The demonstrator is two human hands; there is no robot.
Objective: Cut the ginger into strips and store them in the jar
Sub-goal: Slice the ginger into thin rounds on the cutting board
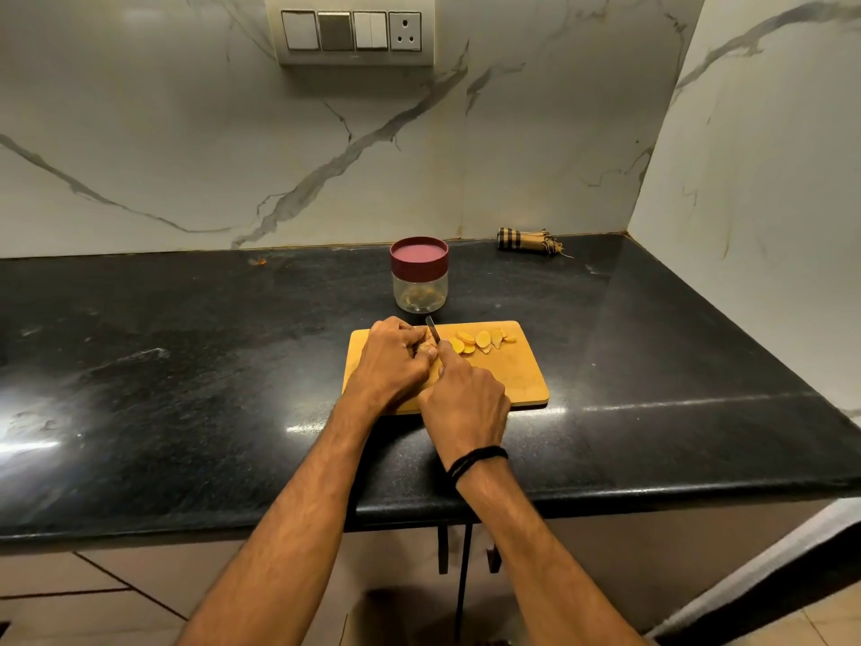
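On the cutting board (522, 380), the ginger (423, 348) is held by the curled left hand (396, 361), and the knife (432, 329) is gripped tightly in the right hand (466, 398).

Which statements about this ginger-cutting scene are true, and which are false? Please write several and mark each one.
1. The jar has its red lid on. True.
2. The right hand grips the knife. True.
3. The ginger slices lie to the left of the left hand. False: they lie to the right of the knife, on the cutting board.
4. The jar stands on the cutting board. False: it stands on the counter, behind the board.
5. The left hand holds the ginger piece on the board. True.
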